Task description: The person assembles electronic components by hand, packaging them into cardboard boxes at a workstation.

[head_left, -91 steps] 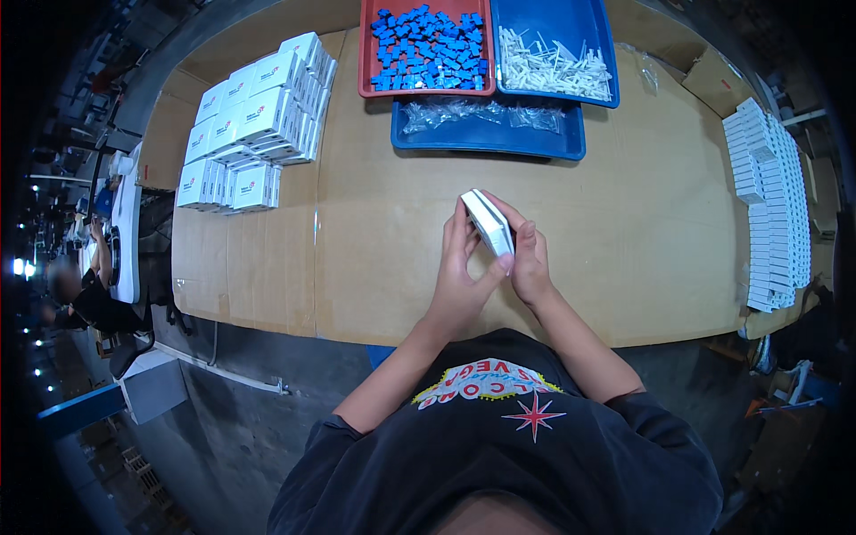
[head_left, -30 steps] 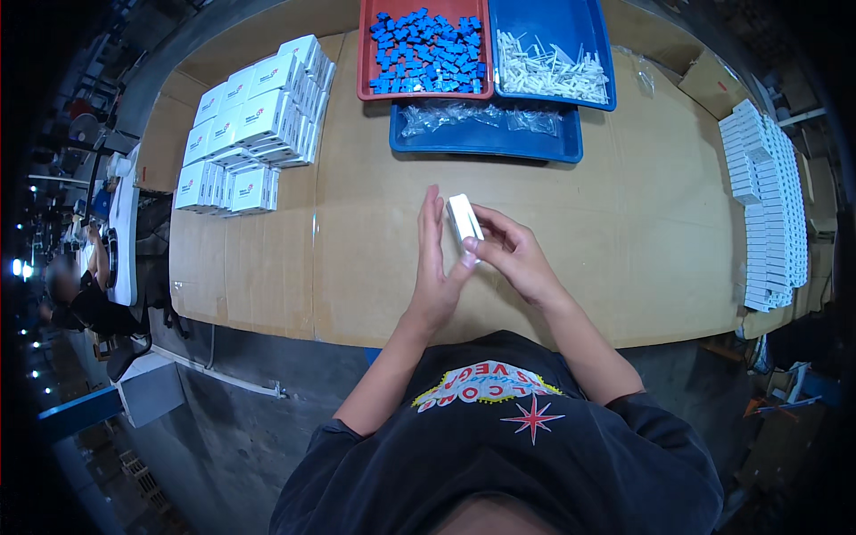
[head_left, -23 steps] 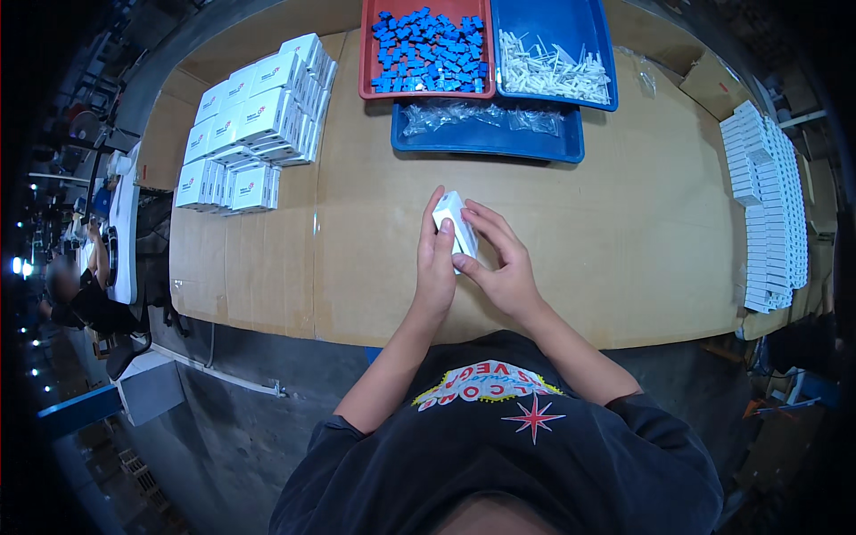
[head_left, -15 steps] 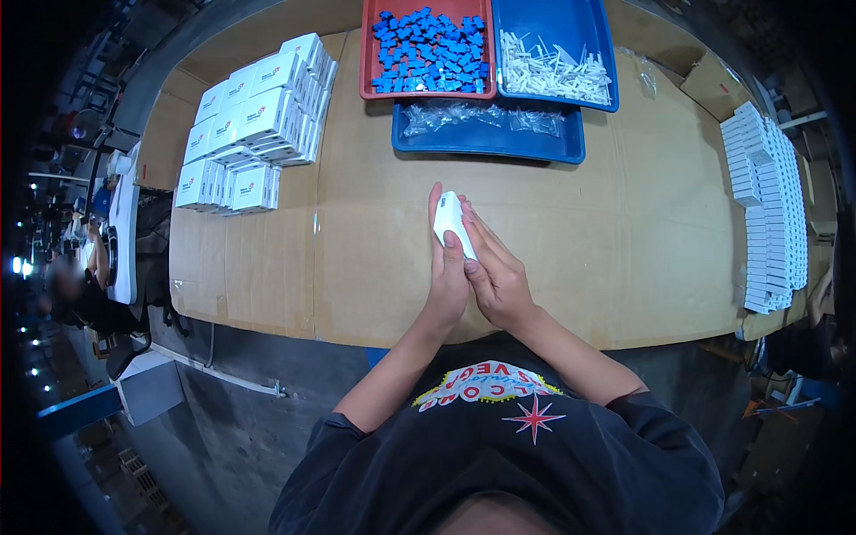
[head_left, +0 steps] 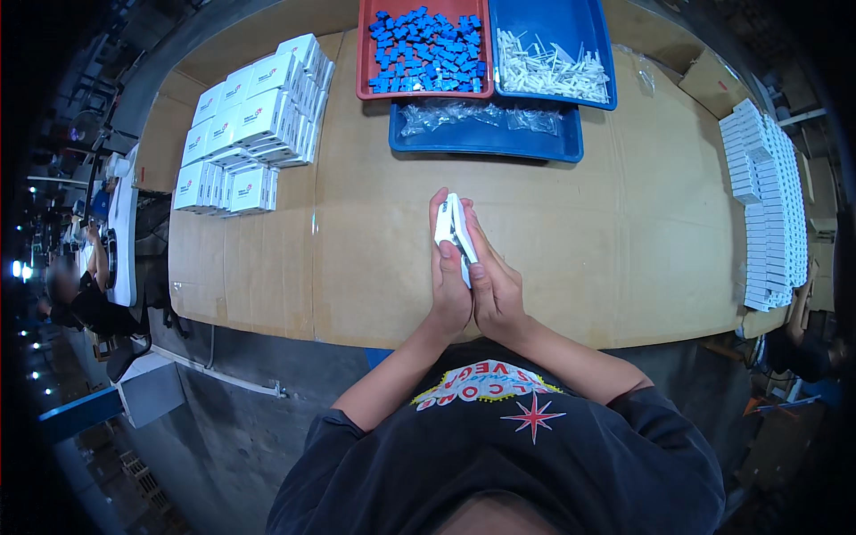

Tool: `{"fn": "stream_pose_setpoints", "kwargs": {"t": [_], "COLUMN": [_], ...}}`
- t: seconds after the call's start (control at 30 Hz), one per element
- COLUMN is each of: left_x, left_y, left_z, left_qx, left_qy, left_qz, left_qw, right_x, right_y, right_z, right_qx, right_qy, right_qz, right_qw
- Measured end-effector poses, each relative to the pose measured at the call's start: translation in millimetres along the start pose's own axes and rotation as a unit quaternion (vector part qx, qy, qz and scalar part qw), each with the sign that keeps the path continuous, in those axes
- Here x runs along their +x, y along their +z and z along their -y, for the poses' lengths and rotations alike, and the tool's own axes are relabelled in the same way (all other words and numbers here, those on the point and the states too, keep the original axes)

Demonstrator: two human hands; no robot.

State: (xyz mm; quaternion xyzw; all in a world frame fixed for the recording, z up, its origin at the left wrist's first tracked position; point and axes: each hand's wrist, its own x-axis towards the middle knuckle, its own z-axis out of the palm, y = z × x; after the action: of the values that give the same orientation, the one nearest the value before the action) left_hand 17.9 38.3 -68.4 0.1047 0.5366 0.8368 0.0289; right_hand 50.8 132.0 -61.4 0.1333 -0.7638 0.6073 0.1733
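Since 3.0 s ago: both palms closed flat on small white carton (head_left: 455, 234); left hand (head_left: 448, 285) and right hand (head_left: 492, 287) fingers pressed together | carton above table (head_left: 624, 232) centre | judged light, crushable; grip broad faces

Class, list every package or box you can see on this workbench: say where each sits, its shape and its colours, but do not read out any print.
Small white box: pressed flat between left hand and right hand, mid-table.
Stacked white boxes: far left, rectangular, small red-blue marks.
Flat white cartons: right edge, in rows.
Brown cardboard box: far right corner.
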Motion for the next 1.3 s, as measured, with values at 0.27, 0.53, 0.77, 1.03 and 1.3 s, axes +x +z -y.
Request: {"fn": "stream_pose_setpoints", "kwargs": {"t": [0.27,0.53,0.77,1.03,1.3], "left_x": [8.2,11.6,6.7,6.9,3.1], "left_y": [-13.4,-31.1,-24.4,-26.9,-28.2], "left_z": [-6.9,4.6,15.1,18.9,20.9], "left_qx": [0.015,0.242,0.232,0.252,0.215], "left_qy": [-0.003,0.116,0.112,0.185,0.186], "left_qz": [0.001,0.061,-0.016,-0.062,-0.056], "left_qw": [1.0,0.961,0.966,0.948,0.957], "right_x": [11.6,30.9,12.9,12.5,4.9], "right_y": [3.8,-12.7,12.4,14.4,16.5], "right_z": [-6.7,8.4,-3.7,9.5,11.6], "right_qx": [0.207,0.324,0.341,0.287,0.225], "right_qy": [0.089,0.391,0.336,0.307,0.257], "right_qz": [-0.001,0.0,-0.055,-0.035,-0.016], "right_qw": [0.974,0.862,0.876,0.907,0.94]}}
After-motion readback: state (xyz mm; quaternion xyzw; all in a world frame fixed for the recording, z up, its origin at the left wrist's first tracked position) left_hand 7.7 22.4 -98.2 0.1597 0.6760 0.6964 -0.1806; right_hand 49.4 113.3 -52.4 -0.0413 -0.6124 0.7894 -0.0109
